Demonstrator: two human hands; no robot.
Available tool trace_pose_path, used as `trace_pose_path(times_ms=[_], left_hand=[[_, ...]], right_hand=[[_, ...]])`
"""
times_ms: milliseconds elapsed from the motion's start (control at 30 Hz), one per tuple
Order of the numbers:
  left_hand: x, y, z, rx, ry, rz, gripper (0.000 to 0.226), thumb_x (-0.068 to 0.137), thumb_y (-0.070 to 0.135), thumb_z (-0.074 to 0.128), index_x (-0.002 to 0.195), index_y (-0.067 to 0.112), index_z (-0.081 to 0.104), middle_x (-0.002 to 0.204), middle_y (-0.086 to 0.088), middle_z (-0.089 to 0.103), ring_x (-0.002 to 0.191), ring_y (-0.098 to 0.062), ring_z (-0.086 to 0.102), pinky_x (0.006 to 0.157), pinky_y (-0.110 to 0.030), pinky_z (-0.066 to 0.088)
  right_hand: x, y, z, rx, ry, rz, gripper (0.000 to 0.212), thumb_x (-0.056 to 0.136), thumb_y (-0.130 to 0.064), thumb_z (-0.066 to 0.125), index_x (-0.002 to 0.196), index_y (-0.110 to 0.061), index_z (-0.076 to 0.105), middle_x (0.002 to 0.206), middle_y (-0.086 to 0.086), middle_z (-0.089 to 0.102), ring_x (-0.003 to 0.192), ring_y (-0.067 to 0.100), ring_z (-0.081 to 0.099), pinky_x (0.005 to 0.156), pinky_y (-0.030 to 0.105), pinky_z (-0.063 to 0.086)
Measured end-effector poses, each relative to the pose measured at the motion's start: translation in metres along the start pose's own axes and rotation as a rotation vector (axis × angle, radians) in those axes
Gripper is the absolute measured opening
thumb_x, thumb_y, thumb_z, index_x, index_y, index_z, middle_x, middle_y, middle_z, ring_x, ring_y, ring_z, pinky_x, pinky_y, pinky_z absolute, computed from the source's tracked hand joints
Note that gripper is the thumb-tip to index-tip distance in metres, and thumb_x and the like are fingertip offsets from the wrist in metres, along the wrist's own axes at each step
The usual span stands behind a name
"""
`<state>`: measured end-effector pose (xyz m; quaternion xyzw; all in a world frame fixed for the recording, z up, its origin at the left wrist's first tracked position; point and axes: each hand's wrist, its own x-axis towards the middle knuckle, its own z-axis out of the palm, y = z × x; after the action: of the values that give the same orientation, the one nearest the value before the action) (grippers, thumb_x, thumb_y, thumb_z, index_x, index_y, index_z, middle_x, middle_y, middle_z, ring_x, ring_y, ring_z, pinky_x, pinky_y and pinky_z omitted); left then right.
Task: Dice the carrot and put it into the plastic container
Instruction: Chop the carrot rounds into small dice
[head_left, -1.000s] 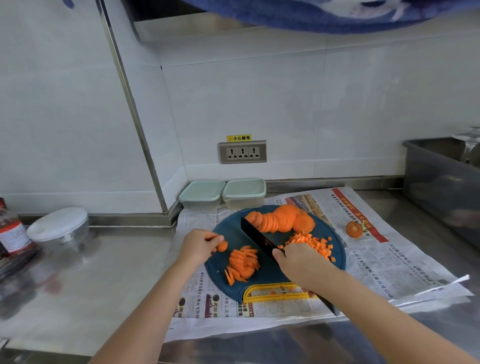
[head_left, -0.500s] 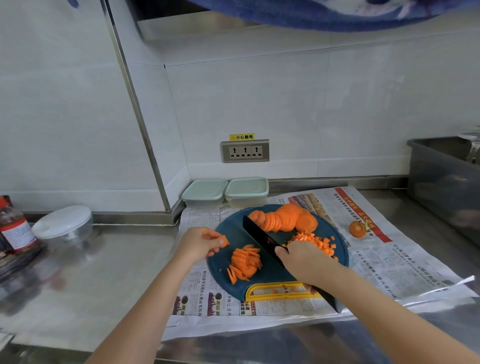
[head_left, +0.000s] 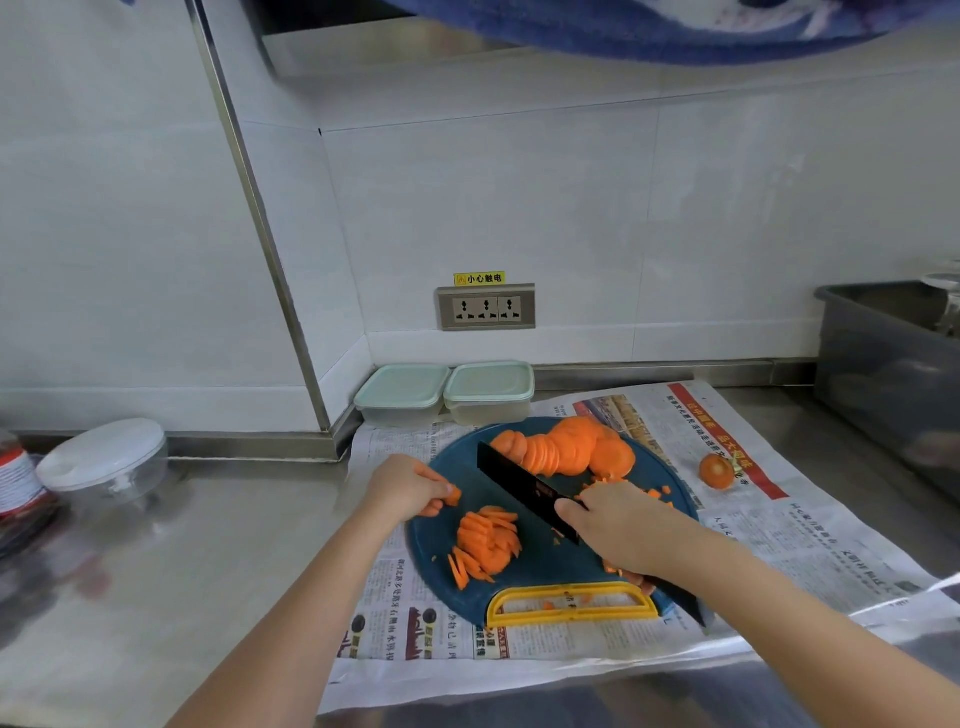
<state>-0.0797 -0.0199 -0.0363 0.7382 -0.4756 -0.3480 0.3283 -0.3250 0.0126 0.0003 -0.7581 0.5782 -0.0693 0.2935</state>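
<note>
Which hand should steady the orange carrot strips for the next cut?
Left. The left hand sits beside the orange carrot strips, pinching only a small carrot piece; the right hand grips the black knife.

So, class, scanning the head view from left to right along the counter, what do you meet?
From the left: red-labelled bottle → round lidded bowl → left hand → cut carrot strips → right hand → carrot end → grey tub.
</note>
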Motion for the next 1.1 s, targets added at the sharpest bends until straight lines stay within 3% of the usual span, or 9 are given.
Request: trace_pose_path(times_ms=[100, 167, 267, 433, 633, 767, 833, 967, 1100], left_hand=[[0.001, 0.005, 0.012, -0.101, 0.034, -0.045, 0.015, 0.078, 0.008, 0.076, 0.088, 0.005, 0.065, 0.084, -0.011, 0.071, 0.074, -0.017, 0.069, 0.07, -0.026, 0.058], [-0.001, 0.01, 0.019, -0.187, 0.047, -0.058, 0.018, 0.074, 0.004, 0.078, 0.082, 0.005, 0.062, 0.081, -0.012, 0.069, 0.071, -0.018, 0.068, 0.066, -0.025, 0.058], [-0.002, 0.015, 0.023, -0.291, 0.049, -0.098, 0.019, 0.072, -0.002, 0.078, 0.077, 0.003, 0.061, 0.077, -0.015, 0.068, 0.07, -0.02, 0.068, 0.066, -0.028, 0.059], [-0.005, 0.022, 0.028, -0.415, -0.003, -0.199, 0.014, 0.079, -0.009, 0.069, 0.081, -0.003, 0.058, 0.07, -0.014, 0.065, 0.064, -0.019, 0.064, 0.053, -0.023, 0.055], [-0.004, 0.022, 0.028, -0.427, -0.064, -0.253, 0.012, 0.087, -0.007, 0.061, 0.077, -0.001, 0.057, 0.091, -0.016, 0.065, 0.066, -0.015, 0.061, 0.072, -0.029, 0.054], [-0.005, 0.025, 0.026, -0.374, -0.07, -0.272, 0.001, 0.087, -0.002, 0.063, 0.087, -0.001, 0.064, 0.096, -0.014, 0.068, 0.066, -0.013, 0.062, 0.057, -0.02, 0.052], [-0.006, 0.024, 0.026, -0.353, -0.083, -0.277, 0.004, 0.088, 0.0, 0.063, 0.091, -0.002, 0.064, 0.106, -0.016, 0.068, 0.071, -0.014, 0.062, 0.061, -0.021, 0.051], [-0.008, 0.026, 0.025, -0.343, -0.091, -0.283, 0.022, 0.089, 0.001, 0.063, 0.109, -0.007, 0.062, 0.115, -0.02, 0.065, 0.105, -0.026, 0.064, 0.081, -0.028, 0.05], [-0.008, 0.028, 0.024, -0.337, -0.082, -0.291, 0.005, 0.087, -0.003, 0.063, 0.083, -0.004, 0.06, 0.11, -0.022, 0.066, 0.106, -0.029, 0.064, 0.079, -0.029, 0.051]], right_hand=[[0.012, -0.006, -0.004, 0.023, -0.002, 0.001, 0.043, 0.103, -0.038, 0.028, 0.09, -0.006, 0.055, 0.058, 0.004, 0.05, 0.028, 0.006, 0.044, 0.033, 0.017, 0.037], [0.02, -0.01, -0.004, 0.061, -0.031, 0.002, 0.045, 0.103, -0.038, 0.03, 0.082, -0.005, 0.052, 0.055, 0.004, 0.05, 0.026, 0.007, 0.042, 0.033, 0.019, 0.037], [0.029, -0.015, -0.002, 0.123, -0.084, 0.019, 0.051, 0.102, -0.041, 0.031, 0.09, 0.001, 0.056, 0.054, 0.009, 0.053, 0.03, 0.015, 0.044, 0.035, 0.023, 0.041], [0.036, -0.02, 0.0, 0.107, -0.112, 0.018, 0.054, 0.102, -0.042, 0.03, 0.101, 0.004, 0.058, 0.056, 0.01, 0.053, 0.034, 0.017, 0.045, 0.034, 0.023, 0.042], [0.039, -0.017, 0.001, 0.084, -0.129, -0.008, 0.055, 0.103, -0.042, 0.029, 0.102, 0.004, 0.059, 0.054, 0.008, 0.053, 0.033, 0.014, 0.044, 0.035, 0.022, 0.041], [0.038, -0.018, -0.001, 0.103, -0.122, -0.018, 0.05, 0.103, -0.04, 0.029, 0.102, 0.001, 0.057, 0.055, 0.007, 0.051, 0.032, 0.013, 0.042, 0.035, 0.022, 0.04], [0.037, -0.02, -0.002, 0.087, -0.135, -0.028, 0.047, 0.103, -0.04, 0.029, 0.096, -0.002, 0.056, 0.055, 0.006, 0.051, 0.033, 0.012, 0.042, 0.036, 0.021, 0.04], [0.038, -0.022, 0.0, 0.076, -0.156, -0.021, 0.044, 0.103, -0.038, 0.027, 0.097, -0.003, 0.053, 0.057, 0.008, 0.052, 0.035, 0.014, 0.044, 0.036, 0.021, 0.041], [0.044, -0.026, 0.006, 0.057, -0.173, 0.001, 0.048, 0.103, -0.037, 0.027, 0.099, 0.003, 0.053, 0.055, 0.011, 0.051, 0.035, 0.019, 0.044, 0.034, 0.023, 0.042]])
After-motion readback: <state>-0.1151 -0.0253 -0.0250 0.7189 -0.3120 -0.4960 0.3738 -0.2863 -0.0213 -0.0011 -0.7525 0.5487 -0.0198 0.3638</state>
